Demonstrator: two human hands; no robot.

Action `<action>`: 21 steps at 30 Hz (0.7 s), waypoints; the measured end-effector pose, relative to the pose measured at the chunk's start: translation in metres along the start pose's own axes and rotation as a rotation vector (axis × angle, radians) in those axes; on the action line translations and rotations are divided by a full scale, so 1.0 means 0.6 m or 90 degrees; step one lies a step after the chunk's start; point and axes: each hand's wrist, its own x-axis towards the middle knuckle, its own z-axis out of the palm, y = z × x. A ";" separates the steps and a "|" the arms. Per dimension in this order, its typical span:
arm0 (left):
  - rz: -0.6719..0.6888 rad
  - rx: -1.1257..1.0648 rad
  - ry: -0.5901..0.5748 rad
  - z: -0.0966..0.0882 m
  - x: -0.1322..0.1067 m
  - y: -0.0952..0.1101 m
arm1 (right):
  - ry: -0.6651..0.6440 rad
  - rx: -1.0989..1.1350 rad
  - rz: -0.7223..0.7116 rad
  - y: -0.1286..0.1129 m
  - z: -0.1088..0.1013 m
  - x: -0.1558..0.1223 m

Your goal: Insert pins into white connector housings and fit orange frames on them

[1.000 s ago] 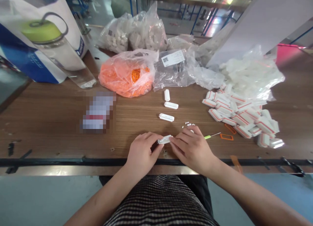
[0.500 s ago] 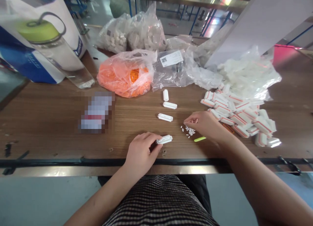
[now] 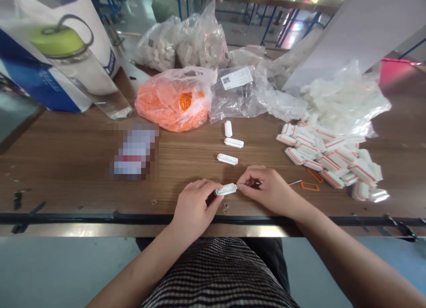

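My left hand (image 3: 196, 203) pinches a small white plastic connector housing (image 3: 226, 189) between thumb and fingers, its row of tiny slots facing up. At the housing's right end, my right hand (image 3: 268, 190) has thumb and forefinger pressed together; whatever they hold is too small to make out. The loose tiny white pieces are hidden behind the right hand. Beyond the hands lie three similar white housings, the nearest (image 3: 227, 159) crosswise, another (image 3: 234, 143) behind it, and the farthest (image 3: 228, 128) pointing away. A thin metal shaft (image 3: 295, 182) sticks out past the right hand.
Orange frames (image 3: 309, 186) lie right of my right hand, beside a heap of white housings with orange edging (image 3: 333, 157). Behind are a bag of orange parts (image 3: 173, 101) and clear bags of white parts (image 3: 199, 44). A bottle (image 3: 83, 73) and a blurred item (image 3: 135, 152) are left.
My right hand has moved left and toward me, from the tiny white pieces to the right end of the housing. The left hand keeps its hold on the housing.
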 end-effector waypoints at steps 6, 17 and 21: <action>0.008 -0.002 0.003 0.001 0.000 -0.002 | 0.010 -0.010 -0.040 0.004 0.018 -0.003; 0.000 -0.019 -0.002 0.004 -0.004 0.002 | 0.029 -0.068 -0.105 0.009 0.027 -0.004; -0.009 -0.016 -0.003 0.005 -0.006 0.002 | 0.045 -0.113 -0.142 0.012 0.030 -0.004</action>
